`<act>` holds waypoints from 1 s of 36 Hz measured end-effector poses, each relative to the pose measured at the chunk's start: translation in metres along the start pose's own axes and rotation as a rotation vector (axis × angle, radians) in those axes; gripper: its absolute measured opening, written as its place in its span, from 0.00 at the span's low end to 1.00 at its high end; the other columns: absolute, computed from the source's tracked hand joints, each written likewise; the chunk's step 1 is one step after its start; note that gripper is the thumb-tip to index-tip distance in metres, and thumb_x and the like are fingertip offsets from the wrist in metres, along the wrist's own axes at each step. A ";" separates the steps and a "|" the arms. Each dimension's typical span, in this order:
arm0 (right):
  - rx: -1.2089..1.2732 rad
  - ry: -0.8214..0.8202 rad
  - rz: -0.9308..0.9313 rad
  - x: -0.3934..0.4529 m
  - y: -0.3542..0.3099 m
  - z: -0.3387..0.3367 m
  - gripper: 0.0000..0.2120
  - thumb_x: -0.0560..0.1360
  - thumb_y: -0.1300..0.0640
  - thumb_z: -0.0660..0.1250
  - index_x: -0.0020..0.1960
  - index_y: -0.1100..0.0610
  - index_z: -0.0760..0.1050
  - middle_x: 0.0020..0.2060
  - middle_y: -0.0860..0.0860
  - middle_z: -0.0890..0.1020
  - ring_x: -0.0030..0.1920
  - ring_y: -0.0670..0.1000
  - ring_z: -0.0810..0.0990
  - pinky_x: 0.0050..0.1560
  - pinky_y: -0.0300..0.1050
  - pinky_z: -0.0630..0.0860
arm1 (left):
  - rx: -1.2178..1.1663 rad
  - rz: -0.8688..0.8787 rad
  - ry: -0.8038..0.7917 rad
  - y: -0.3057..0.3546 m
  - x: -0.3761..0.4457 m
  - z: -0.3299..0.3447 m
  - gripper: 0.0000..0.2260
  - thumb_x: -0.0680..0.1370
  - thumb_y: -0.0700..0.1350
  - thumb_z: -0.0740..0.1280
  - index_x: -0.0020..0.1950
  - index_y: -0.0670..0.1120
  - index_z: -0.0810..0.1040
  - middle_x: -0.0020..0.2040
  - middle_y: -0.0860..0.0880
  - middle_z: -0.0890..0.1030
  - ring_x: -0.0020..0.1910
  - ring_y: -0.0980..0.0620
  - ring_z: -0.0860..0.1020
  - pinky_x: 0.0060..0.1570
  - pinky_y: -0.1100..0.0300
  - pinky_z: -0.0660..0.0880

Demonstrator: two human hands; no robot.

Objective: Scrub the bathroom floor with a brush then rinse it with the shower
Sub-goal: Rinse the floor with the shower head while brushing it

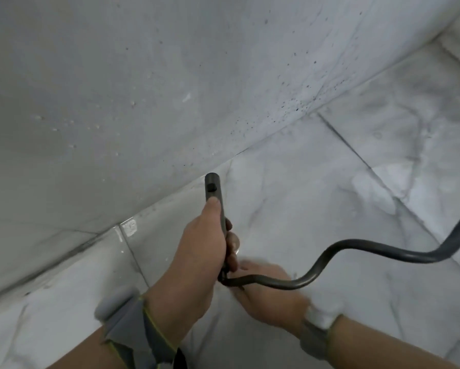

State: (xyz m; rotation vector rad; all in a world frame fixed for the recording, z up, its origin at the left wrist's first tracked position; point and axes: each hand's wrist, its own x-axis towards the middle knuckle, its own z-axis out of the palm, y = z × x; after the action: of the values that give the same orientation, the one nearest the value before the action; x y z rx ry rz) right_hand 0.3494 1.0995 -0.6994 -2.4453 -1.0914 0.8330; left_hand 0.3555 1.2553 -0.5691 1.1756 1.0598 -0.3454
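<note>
The floor (pixel 316 198) is laid with large marble-look tiles, white with grey veining, smooth and glossy, with a wet-looking sheen and dark grout lines. The wall (pixel 117 75) is a paler grey tile, smooth and duller, speckled with small dark spots low down and pale droplets to the left. The shower handle (pixel 214 190) looks like dark grey metal or plastic with a matt, even finish. Its hose (pixel 356 249) is dark, smooth and faintly shiny. Both wrists carry grey cloth-like bands (pixel 135 326).
</note>
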 end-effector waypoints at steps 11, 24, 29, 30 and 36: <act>0.188 0.624 0.919 0.013 0.187 -0.146 0.26 0.82 0.46 0.57 0.79 0.47 0.62 0.71 0.59 0.75 0.68 0.65 0.73 0.70 0.56 0.68 | 0.007 -0.073 -0.079 -0.007 0.002 -0.001 0.20 0.85 0.60 0.54 0.45 0.46 0.71 0.26 0.50 0.71 0.21 0.51 0.67 0.26 0.60 0.65; -0.016 0.071 0.115 0.063 0.048 -0.062 0.20 0.82 0.45 0.51 0.73 0.35 0.61 0.47 0.51 0.82 0.48 0.56 0.81 0.48 0.51 0.77 | 0.028 -0.109 -0.042 -0.015 0.016 -0.003 0.22 0.84 0.60 0.56 0.41 0.45 0.70 0.26 0.48 0.70 0.19 0.50 0.67 0.22 0.64 0.63; 0.350 0.502 0.752 0.084 0.131 -0.140 0.24 0.84 0.48 0.58 0.79 0.46 0.64 0.70 0.56 0.77 0.67 0.63 0.75 0.66 0.51 0.70 | 0.042 -0.129 -0.055 -0.020 0.029 -0.017 0.19 0.84 0.60 0.55 0.44 0.47 0.69 0.27 0.50 0.71 0.21 0.51 0.67 0.29 0.60 0.64; 0.401 0.549 0.805 0.078 0.137 -0.147 0.24 0.83 0.49 0.58 0.78 0.48 0.65 0.70 0.55 0.76 0.67 0.63 0.75 0.67 0.51 0.70 | 0.048 -0.140 -0.044 -0.020 0.035 -0.020 0.19 0.84 0.61 0.55 0.44 0.47 0.69 0.27 0.50 0.71 0.21 0.52 0.67 0.30 0.60 0.64; 0.601 0.743 0.786 0.011 0.088 -0.119 0.23 0.84 0.51 0.60 0.78 0.51 0.67 0.66 0.50 0.76 0.70 0.56 0.73 0.64 0.41 0.65 | 0.203 -0.139 -0.059 -0.010 0.072 -0.023 0.18 0.85 0.61 0.55 0.45 0.48 0.69 0.29 0.52 0.71 0.21 0.55 0.66 0.25 0.66 0.64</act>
State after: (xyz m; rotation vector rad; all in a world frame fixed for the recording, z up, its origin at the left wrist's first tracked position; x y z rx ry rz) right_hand 0.4792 1.0429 -0.6569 -2.2624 0.3658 0.2752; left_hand 0.3731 1.2917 -0.6338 1.2658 1.0759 -0.6045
